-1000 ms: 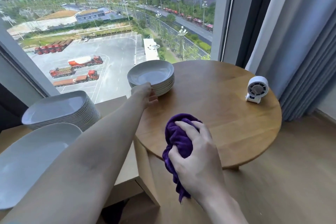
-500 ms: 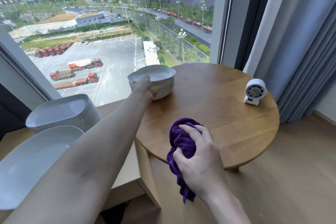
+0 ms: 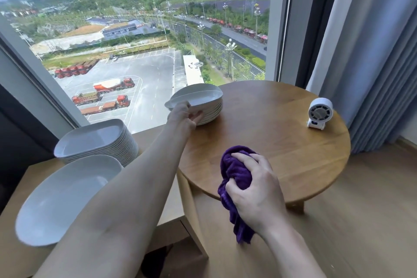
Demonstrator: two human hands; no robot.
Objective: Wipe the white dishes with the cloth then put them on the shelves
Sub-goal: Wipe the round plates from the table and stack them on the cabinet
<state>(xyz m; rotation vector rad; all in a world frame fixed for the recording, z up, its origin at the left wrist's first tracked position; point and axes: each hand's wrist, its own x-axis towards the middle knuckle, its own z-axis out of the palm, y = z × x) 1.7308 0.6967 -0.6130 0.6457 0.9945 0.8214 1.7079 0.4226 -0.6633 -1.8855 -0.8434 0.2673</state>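
Note:
A stack of white round dishes [image 3: 212, 113] stands at the far left of the round wooden table [image 3: 282, 142]. My left hand [image 3: 186, 115] grips the near rim of the top dish [image 3: 196, 97], which is tilted up off the stack. My right hand [image 3: 255, 189] holds a bunched purple cloth [image 3: 234, 171] over the table's near edge. On the wooden shelf unit [image 3: 173, 205] at left sit a stack of white oblong dishes [image 3: 97, 140] and a single white round dish [image 3: 65, 196].
A small white desk fan [image 3: 319, 113] stands at the table's right side. A large window is behind the table, with grey curtains [image 3: 379, 52] at right. Wooden floor lies to the right and in front.
My left hand has taken hold of the top dish's rim and lifted its near side off the stack. My right hand with the cloth has barely moved.

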